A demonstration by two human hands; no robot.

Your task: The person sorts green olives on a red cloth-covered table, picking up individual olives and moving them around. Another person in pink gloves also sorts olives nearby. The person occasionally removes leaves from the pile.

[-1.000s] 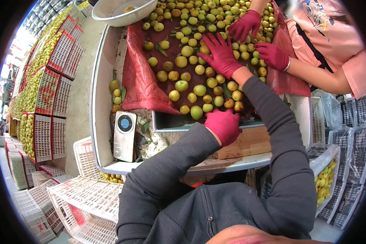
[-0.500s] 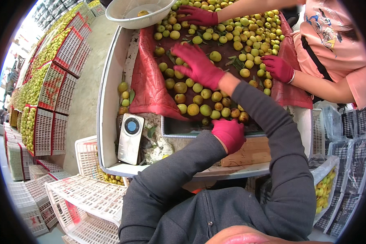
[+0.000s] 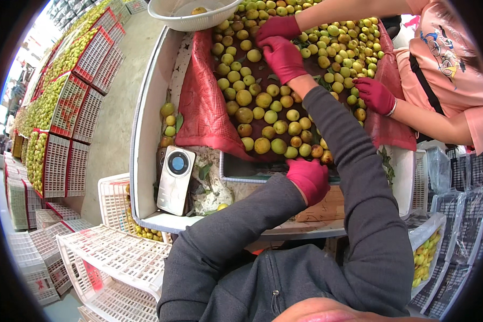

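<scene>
Small round green and brown fruits point(image 3: 278, 146), which look like jujubes, lie loose over a dark red mesh cloth point(image 3: 201, 115) lining a sorting tray. My right hand point(image 3: 284, 60), in a pink glove, reaches far in among them, fingers bent and their tips hidden, right beside a co-worker's gloved hand point(image 3: 278, 29). Close to me, my left hand point(image 3: 308, 180), also pink-gloved, is curled at the cloth's near edge next to the front fruits; what its fingers hold, if anything, is hidden. The co-worker's other gloved hand point(image 3: 374, 96) rests by the tray's right side.
A white phone point(image 3: 176, 180) leans inside the tray's near left corner. At the far left edge sits a white colander point(image 3: 193, 20) with a fruit in it. Stacked crates of fruit point(image 3: 59, 166) line the left; white crates point(image 3: 112, 257) stand lower left, and a plastic-lined crate point(image 3: 426, 252) lower right.
My right hand has moved farther away and its spread fingers have drawn in. Fruits have gathered at the left of the cloth. The co-worker's far hand has shifted right and nearer, meeting mine.
</scene>
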